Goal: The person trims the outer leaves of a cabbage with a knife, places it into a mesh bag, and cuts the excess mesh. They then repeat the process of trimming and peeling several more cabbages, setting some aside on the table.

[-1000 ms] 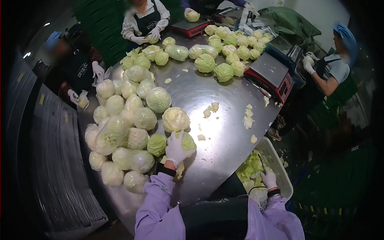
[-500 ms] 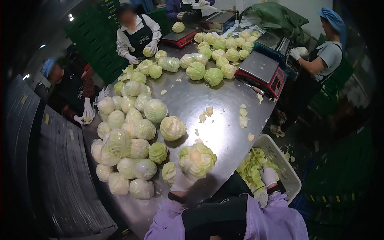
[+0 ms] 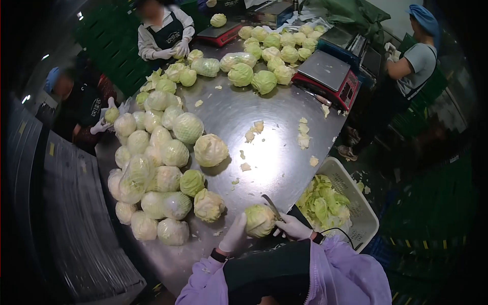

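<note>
The white-gloved left grip [image 3: 234,235] cups a round pale-green cabbage [image 3: 258,220]; the white-gloved right grip [image 3: 296,226] clasps a curved metal knife [image 3: 272,207]. I'd angle its edge away from the left.

Cabbage [image 3: 259,221] left of knife [image 3: 272,206]; basket [image 3: 362,209] right

Middle passable, left blocked

Table [image 3: 223,117] shows bare steel from held cabbage [image 3: 258,222] up to loose cabbages [image 3: 264,82], low leaf scraps [image 3: 254,131] in the lane. Left: wrapped cabbages [image 3: 174,152] packed touching. Red scale [image 3: 325,71] blocks far right. Knife [image 3: 273,206] in right hand [image 3: 296,227] juts past held cabbage. White crate [image 3: 364,226] beside table's right edge.
</note>
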The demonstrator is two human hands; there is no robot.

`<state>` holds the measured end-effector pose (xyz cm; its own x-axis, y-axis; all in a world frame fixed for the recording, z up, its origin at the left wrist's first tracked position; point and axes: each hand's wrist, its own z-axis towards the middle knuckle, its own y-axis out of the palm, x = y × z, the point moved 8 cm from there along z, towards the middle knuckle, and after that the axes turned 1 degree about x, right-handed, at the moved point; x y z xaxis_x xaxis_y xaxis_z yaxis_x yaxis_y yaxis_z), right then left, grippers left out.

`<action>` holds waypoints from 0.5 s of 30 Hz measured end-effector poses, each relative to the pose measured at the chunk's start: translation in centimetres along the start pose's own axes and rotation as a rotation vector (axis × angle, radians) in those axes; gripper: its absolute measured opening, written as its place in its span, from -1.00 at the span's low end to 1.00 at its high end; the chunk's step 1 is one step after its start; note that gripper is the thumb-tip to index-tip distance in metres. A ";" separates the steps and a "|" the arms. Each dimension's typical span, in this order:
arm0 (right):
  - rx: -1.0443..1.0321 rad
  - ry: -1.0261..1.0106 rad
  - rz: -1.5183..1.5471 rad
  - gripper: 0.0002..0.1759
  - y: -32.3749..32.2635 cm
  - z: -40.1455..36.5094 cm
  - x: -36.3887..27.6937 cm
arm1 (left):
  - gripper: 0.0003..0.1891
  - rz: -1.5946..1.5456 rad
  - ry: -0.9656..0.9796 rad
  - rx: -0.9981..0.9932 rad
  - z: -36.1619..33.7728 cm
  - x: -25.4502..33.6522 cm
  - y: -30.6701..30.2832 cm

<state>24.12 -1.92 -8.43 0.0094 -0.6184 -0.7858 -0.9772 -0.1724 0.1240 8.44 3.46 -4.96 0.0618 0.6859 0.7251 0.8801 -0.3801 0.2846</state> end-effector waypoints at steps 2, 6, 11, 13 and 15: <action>0.014 -0.045 0.004 -0.51 0.7 -0.1 0.0 | -0.16 0.248 0.235 0.158 -0.3 1.6 -0.8; 0.086 -0.060 -0.203 -0.56 0.3 -0.3 -0.4 | -0.01 1.020 0.631 0.376 -1.4 4.7 0.9; 0.539 -0.588 -0.895 -0.64 0.1 -3.6 -5.2 | -0.32 1.065 0.581 0.546 0.5 6.3 0.5; 0.466 -0.378 -0.975 -0.68 0.8 -3.3 -5.0 | -0.36 1.115 0.566 0.546 1.7 6.1 0.1; 0.485 -0.362 -1.003 -0.73 0.9 -3.2 -5.2 | -0.40 1.164 0.548 0.550 2.3 6.2 0.0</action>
<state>23.84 -1.32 -2.33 0.8372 -0.1036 -0.5370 -0.5460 -0.1004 -0.8318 9.87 9.11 -1.93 0.7983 -0.2261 0.5582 0.5289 -0.1800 -0.8293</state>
